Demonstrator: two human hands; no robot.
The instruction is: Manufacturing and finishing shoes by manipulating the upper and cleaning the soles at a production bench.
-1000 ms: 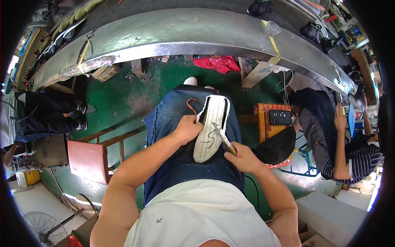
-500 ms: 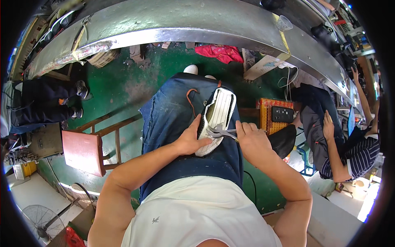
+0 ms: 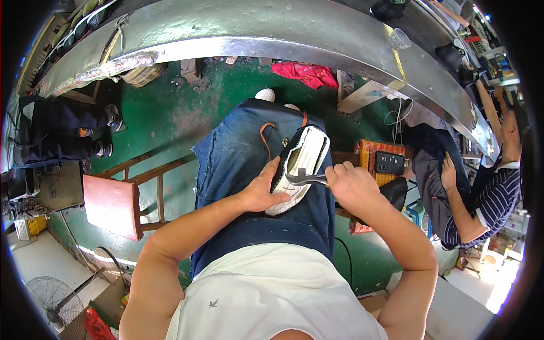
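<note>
A dark shoe upper on a last (image 3: 309, 148), white bottom facing up, lies tilted across my lap on a blue apron (image 3: 226, 141). My left hand (image 3: 262, 190) grips its left side, the thumb lying over the white bottom near the close end. In my closed right hand (image 3: 352, 184) are grey metal lasting pliers (image 3: 305, 178), held from the right by the handles. Their head rests over the middle of the shoe bottom; whether the jaws pinch the edge I cannot tell. An orange-brown strap (image 3: 264, 133) lies on the apron beyond my left hand.
Ahead runs a long metal bench (image 3: 226, 48). A wooden stool (image 3: 111, 205) stands to the left. At right, a black phone (image 3: 389, 162) lies on an orange woven seat (image 3: 368, 150). A seated person (image 3: 490, 201) is farther right, and another person's legs (image 3: 68, 133) show at left.
The pliers have turned, so their head now lies differently over the shoe bottom. My right hand has shifted slightly right. The person at right has leaned farther into view.
</note>
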